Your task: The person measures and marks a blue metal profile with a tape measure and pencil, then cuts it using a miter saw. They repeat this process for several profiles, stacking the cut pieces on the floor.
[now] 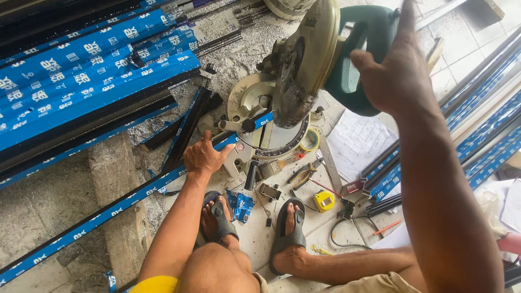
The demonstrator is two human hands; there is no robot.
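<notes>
Seen from above, squatting on a tiled floor (461,59) in grey sandals (290,230).

Left hand (203,156) pressed down on a long aluminium profile wrapped in blue printed film with black edges (108,211), fingers curled over its top and holding it against the round metal base of a mitre saw (271,127). Long axis of the profile running from lower left up to the right, straight into the saw base under the blade guard; held end just beside the saw, free end far off toward the lower left corner.

Right hand (396,70) raised beside the green plastic saw handle and motor housing (366,49), fingers spread wide, forefinger pointing upward, gripping nothing; handle just left of the palm, touching or not cannot be told. Dull metal blade guard (304,59) tilted up above the base. Left hand nearer the profile, right hand nearer the handle.

Stack of like blue-filmed profiles (92,65) at upper left, white lettering repeated along the film, lying nearly parallel to the held one. More blue-filmed lengths (488,141) at right, slanting the other way. Metal swarf scattered around the saw. Between the feet and the saw: yellow tape measure (324,201), pliers (304,174), roll of yellow tape (310,139), small blue foil packet (241,205), white printed sheets of paper (355,141).
</notes>
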